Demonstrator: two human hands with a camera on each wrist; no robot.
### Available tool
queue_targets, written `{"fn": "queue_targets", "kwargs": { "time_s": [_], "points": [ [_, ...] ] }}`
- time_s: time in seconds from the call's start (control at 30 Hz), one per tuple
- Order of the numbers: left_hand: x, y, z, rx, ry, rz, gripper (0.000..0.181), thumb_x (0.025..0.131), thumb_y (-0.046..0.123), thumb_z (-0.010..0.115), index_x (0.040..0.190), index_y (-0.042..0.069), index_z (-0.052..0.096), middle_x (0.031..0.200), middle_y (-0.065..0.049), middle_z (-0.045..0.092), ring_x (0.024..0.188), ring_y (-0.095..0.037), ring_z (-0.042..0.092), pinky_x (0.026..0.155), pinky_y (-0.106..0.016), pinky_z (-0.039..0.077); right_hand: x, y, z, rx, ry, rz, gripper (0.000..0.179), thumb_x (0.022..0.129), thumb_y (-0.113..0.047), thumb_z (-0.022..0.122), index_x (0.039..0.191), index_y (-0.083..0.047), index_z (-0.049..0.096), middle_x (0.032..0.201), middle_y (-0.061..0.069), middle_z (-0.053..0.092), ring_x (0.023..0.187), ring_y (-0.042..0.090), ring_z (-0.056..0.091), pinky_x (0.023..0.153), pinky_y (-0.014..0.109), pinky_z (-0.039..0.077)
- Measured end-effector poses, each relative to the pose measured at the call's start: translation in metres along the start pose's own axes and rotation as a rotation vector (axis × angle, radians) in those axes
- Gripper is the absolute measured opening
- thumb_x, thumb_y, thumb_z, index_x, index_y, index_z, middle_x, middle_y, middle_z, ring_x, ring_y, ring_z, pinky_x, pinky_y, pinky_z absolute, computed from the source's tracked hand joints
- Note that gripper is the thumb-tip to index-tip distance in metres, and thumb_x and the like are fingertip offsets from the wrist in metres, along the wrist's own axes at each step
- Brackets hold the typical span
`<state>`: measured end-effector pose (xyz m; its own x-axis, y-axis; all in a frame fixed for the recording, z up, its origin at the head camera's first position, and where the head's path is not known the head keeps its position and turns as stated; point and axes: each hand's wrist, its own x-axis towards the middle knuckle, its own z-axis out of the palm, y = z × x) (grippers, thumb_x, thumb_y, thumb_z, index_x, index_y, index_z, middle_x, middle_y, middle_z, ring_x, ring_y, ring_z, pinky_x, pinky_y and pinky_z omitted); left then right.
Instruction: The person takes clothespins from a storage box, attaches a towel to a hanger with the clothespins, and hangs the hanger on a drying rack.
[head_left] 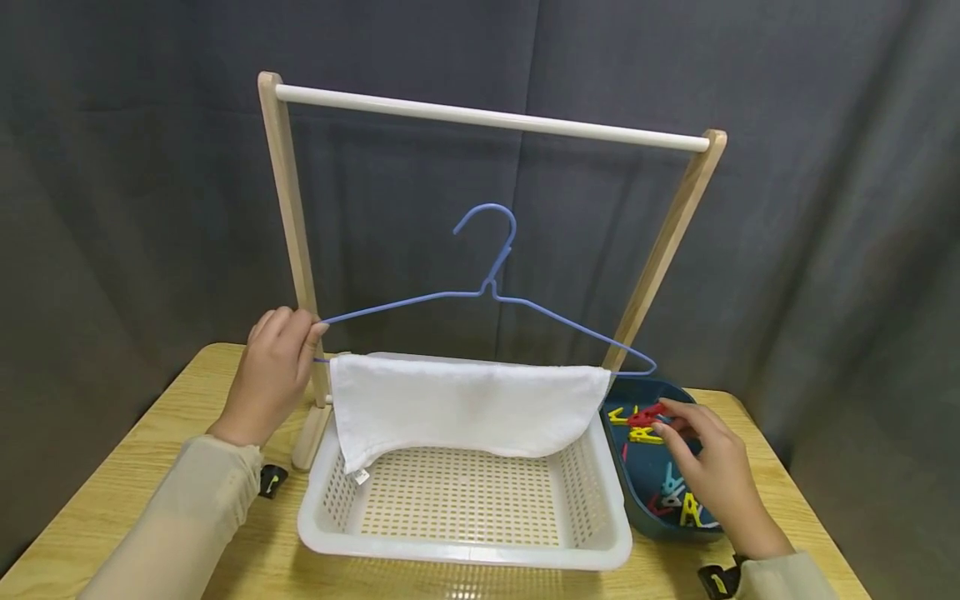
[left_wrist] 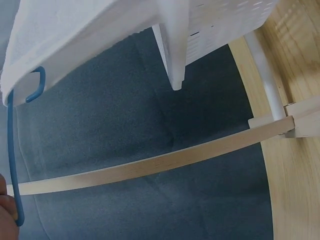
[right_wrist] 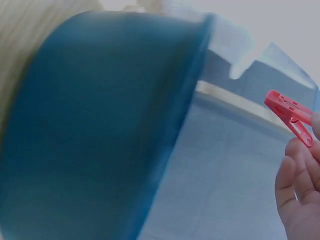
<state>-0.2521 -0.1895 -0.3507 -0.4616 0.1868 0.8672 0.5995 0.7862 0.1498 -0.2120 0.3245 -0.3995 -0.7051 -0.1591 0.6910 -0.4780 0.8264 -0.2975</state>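
My left hand (head_left: 276, 367) grips the left end of a blue wire hanger (head_left: 405, 304), whose hook points up below the rack's bar. Over the hanger's bottom bar a white towel (head_left: 472, 404) hangs folded, a small tag at its lower left corner. Between thumb and fingers my right hand (head_left: 708, 454) pinches a red clothespin (head_left: 645, 415) above a dark blue bin (head_left: 643, 471). In the right wrist view the red clothespin (right_wrist: 289, 114) shows beside the fingers. Several yellow, red and light blue clothespins (head_left: 690, 508) lie in the bin.
A white perforated basket (head_left: 465, 552) stands under the towel. Behind it rises a wooden rack (head_left: 288, 200) with a white top bar (head_left: 487, 118). Small black clips (head_left: 272, 481) are by both wrists. A dark grey curtain (head_left: 832, 208) hangs behind the wooden table (head_left: 161, 446).
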Motion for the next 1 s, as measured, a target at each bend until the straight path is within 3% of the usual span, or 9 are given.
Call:
{"fn": "queue_targets", "kwargs": {
  "time_s": [0.17, 0.33, 0.47, 0.57, 0.67, 0.8, 1.0],
  "points": [
    [0.001, 0.001, -0.002, 0.009, -0.012, -0.027, 0.015, 0.100, 0.004, 0.061, 0.088, -0.002, 0.053, 0.074, -0.011, 0.041, 0.071, -0.033, 0.042, 0.068, -0.044, 0.035, 0.009, -0.011, -0.005, 0.037, 0.000, -0.078, 0.047, 0.078, 0.010, 0.080, 0.123, -0.001, 0.068, 0.089, 0.002, 0.062, 0.072, 0.006, 0.051, 0.065, 0.008, 0.043],
    [0.001, 0.002, -0.004, 0.014, -0.016, -0.029, 0.023, 0.105, 0.014, 0.054, 0.088, -0.002, 0.053, 0.073, -0.012, 0.041, 0.072, -0.033, 0.043, 0.068, -0.044, 0.035, 0.022, -0.027, -0.009, 0.065, 0.013, -0.159, 0.046, 0.080, 0.007, 0.081, 0.123, -0.002, 0.068, 0.093, 0.003, 0.064, 0.069, 0.004, 0.047, 0.059, 0.012, 0.041],
    [0.003, 0.000, -0.005, 0.019, 0.009, -0.020, 0.039, 0.109, 0.029, 0.043, 0.088, -0.002, 0.052, 0.073, -0.012, 0.041, 0.070, -0.034, 0.043, 0.068, -0.045, 0.035, 0.033, -0.039, -0.009, 0.104, 0.044, -0.241, 0.031, 0.094, -0.013, 0.073, 0.122, -0.001, 0.068, 0.093, 0.005, 0.062, 0.066, 0.003, 0.042, 0.055, 0.013, 0.036],
    [0.004, -0.002, -0.005, 0.017, 0.035, -0.019, 0.044, 0.109, 0.034, 0.039, 0.087, -0.002, 0.052, 0.072, -0.012, 0.040, 0.070, -0.035, 0.043, 0.068, -0.047, 0.036, 0.039, -0.046, -0.008, 0.123, 0.060, -0.283, 0.042, 0.101, -0.036, 0.060, 0.122, 0.000, 0.068, 0.092, 0.005, 0.060, 0.065, 0.004, 0.040, 0.055, 0.013, 0.034],
    [0.005, -0.002, -0.003, 0.004, 0.043, -0.022, 0.048, 0.108, 0.037, 0.037, 0.087, -0.002, 0.052, 0.071, -0.012, 0.040, 0.069, -0.035, 0.043, 0.068, -0.047, 0.036, 0.044, -0.051, -0.006, 0.115, 0.074, -0.301, 0.054, 0.102, -0.046, 0.050, 0.121, 0.002, 0.068, 0.092, 0.007, 0.060, 0.067, 0.005, 0.040, 0.055, 0.012, 0.035],
    [0.005, 0.001, 0.002, -0.006, 0.040, -0.024, 0.050, 0.108, 0.040, 0.035, 0.087, -0.002, 0.053, 0.071, -0.011, 0.041, 0.070, -0.034, 0.043, 0.068, -0.046, 0.036, 0.047, -0.054, -0.007, 0.113, 0.088, -0.319, 0.053, 0.103, -0.044, 0.049, 0.117, 0.003, 0.068, 0.096, 0.011, 0.062, 0.069, 0.007, 0.042, 0.058, 0.011, 0.037],
    [0.003, 0.005, 0.007, -0.020, 0.019, -0.018, 0.034, 0.108, 0.027, 0.045, 0.089, 0.000, 0.054, 0.072, -0.009, 0.040, 0.071, -0.032, 0.042, 0.066, -0.043, 0.034, 0.049, -0.055, -0.009, 0.089, 0.091, -0.320, 0.043, 0.101, -0.034, 0.053, 0.113, 0.003, 0.070, 0.106, 0.014, 0.068, 0.075, 0.015, 0.056, 0.070, 0.005, 0.044]
  ]
}}
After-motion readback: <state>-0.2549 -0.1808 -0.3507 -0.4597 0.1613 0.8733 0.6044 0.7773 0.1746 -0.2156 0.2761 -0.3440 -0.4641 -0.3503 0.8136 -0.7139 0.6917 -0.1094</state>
